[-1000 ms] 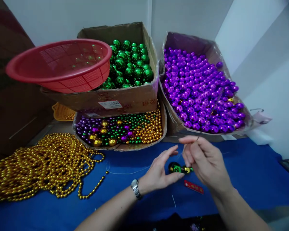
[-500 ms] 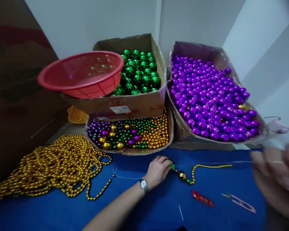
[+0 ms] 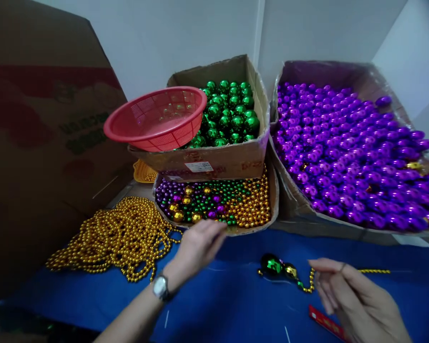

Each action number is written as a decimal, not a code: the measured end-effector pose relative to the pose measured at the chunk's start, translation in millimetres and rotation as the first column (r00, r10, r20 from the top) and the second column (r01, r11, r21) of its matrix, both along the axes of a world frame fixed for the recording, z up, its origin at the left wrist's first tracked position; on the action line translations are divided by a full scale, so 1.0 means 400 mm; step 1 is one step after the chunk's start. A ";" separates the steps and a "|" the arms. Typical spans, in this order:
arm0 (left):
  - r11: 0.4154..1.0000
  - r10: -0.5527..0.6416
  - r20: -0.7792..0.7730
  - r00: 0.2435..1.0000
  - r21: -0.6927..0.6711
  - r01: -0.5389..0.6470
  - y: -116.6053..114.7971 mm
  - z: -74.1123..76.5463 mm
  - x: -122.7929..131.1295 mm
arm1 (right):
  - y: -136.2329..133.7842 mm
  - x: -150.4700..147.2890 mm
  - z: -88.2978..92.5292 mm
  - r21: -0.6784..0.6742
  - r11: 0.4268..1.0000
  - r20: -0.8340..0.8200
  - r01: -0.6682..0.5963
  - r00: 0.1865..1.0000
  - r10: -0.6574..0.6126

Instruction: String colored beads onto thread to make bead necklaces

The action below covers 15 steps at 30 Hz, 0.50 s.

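Observation:
My left hand (image 3: 196, 245) reaches with fingers stretched and blurred over the front edge of a shallow cardboard tray (image 3: 271, 200) of mixed purple, green and gold beads; nothing shows in it. On the blue cloth lies a strung piece: a large green bead (image 3: 271, 264), a gold bead (image 3: 291, 270), then small green and gold beads trailing right (image 3: 375, 271). My right hand (image 3: 353, 300) is at the lower right, its fingertips by that strand, which runs behind it. Whether it pinches thread or strand is unclear.
A red mesh basket (image 3: 157, 119) rests on a box of green balls (image 3: 232, 159). At the right stands a box of purple balls (image 3: 296, 209). A gold bead pile (image 3: 121, 238) lies left, beside a big cardboard sheet (image 3: 39, 143). A red packet (image 3: 325, 324) lies by my right hand.
My left hand let go of the large green bead and moved up-left to the mixed bead tray. My right hand came back in from the far right to the strand. The view shifted left.

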<state>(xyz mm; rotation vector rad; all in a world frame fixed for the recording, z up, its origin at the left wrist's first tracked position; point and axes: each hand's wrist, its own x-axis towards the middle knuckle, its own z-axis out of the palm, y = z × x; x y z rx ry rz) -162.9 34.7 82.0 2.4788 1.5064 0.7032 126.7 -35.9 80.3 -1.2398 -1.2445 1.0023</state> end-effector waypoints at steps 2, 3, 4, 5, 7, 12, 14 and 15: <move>0.990 0.136 -0.194 0.971 0.000 -0.139 0.059 0.024 -0.051 | 0.004 -0.021 -0.001 -0.048 0.998 0.010 -0.030 1.000 0.030; 0.984 0.154 -0.310 0.938 -0.034 -0.173 0.089 0.029 -0.072 | 0.007 -0.029 -0.001 -0.064 0.997 0.017 -0.044 0.999 0.045; 0.978 0.150 -0.399 0.905 -0.073 -0.194 0.117 0.030 -0.089 | 0.010 -0.035 -0.001 -0.077 0.996 0.029 -0.054 0.998 0.056; 0.974 0.126 -0.454 0.882 -0.112 -0.197 0.142 0.027 -0.102 | 0.013 -0.040 -0.001 -0.094 0.994 0.048 -0.064 0.997 0.068; 0.969 0.061 -0.489 0.870 -0.181 -0.170 0.179 0.017 -0.117 | 0.017 -0.046 0.001 -0.132 0.987 0.113 -0.092 0.988 0.107; 0.960 -0.058 -0.438 0.897 -0.270 -0.070 0.205 0.004 -0.115 | 0.016 -0.037 0.009 -0.184 0.976 0.253 -0.117 0.954 0.162; 0.962 -0.052 -0.415 0.908 -0.265 -0.066 0.201 0.006 -0.108 | 0.016 -0.032 0.011 -0.177 0.981 0.248 -0.082 0.961 0.125; 0.963 -0.042 -0.410 0.911 -0.260 -0.073 0.198 0.007 -0.104 | 0.016 -0.031 0.012 -0.167 0.984 0.244 -0.062 0.964 0.102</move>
